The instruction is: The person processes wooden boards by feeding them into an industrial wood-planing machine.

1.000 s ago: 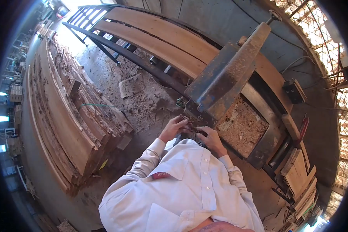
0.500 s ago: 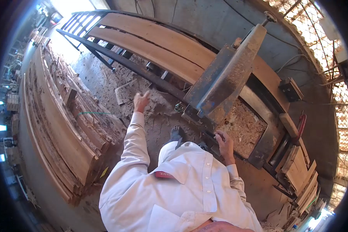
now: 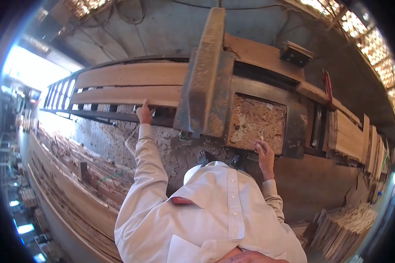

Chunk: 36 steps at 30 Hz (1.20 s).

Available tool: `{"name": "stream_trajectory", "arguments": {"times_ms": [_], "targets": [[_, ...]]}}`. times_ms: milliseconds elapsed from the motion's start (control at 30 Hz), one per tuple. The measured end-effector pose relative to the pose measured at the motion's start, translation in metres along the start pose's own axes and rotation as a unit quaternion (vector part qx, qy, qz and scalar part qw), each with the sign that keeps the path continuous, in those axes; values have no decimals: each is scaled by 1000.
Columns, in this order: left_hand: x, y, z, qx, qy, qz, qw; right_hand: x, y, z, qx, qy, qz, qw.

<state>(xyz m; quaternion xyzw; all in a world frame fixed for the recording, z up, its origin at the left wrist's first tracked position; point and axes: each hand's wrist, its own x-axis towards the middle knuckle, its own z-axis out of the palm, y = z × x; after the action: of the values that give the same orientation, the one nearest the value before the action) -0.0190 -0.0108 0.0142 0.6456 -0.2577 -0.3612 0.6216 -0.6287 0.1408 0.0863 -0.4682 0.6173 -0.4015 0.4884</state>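
Note:
My left hand [image 3: 145, 113] reaches out to the front edge of the nearer long board [image 3: 129, 95], its index finger extended and fingertip right at the wood. Two such boards, the farther board [image 3: 131, 73] behind it, lie side by side and run under the tall metal housing [image 3: 209, 74] of a woodworking machine. My right hand [image 3: 264, 157] is at the front rim of the machine's recessed bed [image 3: 256, 122], which is covered with wood shavings. Its fingers are curled together, with a small pale bit at the tips that I cannot make out.
A dark metal frame [image 3: 105, 116] carries the boards on the left. Long planks [image 3: 70, 184] are stacked on the floor at lower left. A red clamp [image 3: 327, 87] and short wood pieces [image 3: 349, 136] are at the right, with a wood stack [image 3: 344, 230] below.
The view has turned, so the machine now stands more upright and central. My left hand has come up from over the floor to the board's edge. My right hand has moved along the bed's front rim.

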Motion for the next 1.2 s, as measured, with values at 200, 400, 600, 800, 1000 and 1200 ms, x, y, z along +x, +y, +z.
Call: {"name": "stream_trajectory", "arguments": {"times_ms": [200, 400, 600, 800, 1000, 1200], "targets": [[-42, 36, 20, -82, 33, -106, 990, 3, 10, -10, 63, 33, 9, 997], [-73, 26, 41, -33, -24, -142, 989, 38, -2, 11, 70, 8, 19, 997], [-134, 7, 71, 40, -117, -43, 991, 96, -24, 47, 205, -4, 82, 975], [-167, -68, 75, 263, -232, 195, 916, 131, -4, 40, 89, 40, -64, 993], [-206, -120, 63, 362, -231, 160, 889, 125, -23, 16, 365, 26, 140, 920], [-190, -96, 41, 517, -313, 159, 781, 120, -4, -17, 351, 57, 122, 926]]}}
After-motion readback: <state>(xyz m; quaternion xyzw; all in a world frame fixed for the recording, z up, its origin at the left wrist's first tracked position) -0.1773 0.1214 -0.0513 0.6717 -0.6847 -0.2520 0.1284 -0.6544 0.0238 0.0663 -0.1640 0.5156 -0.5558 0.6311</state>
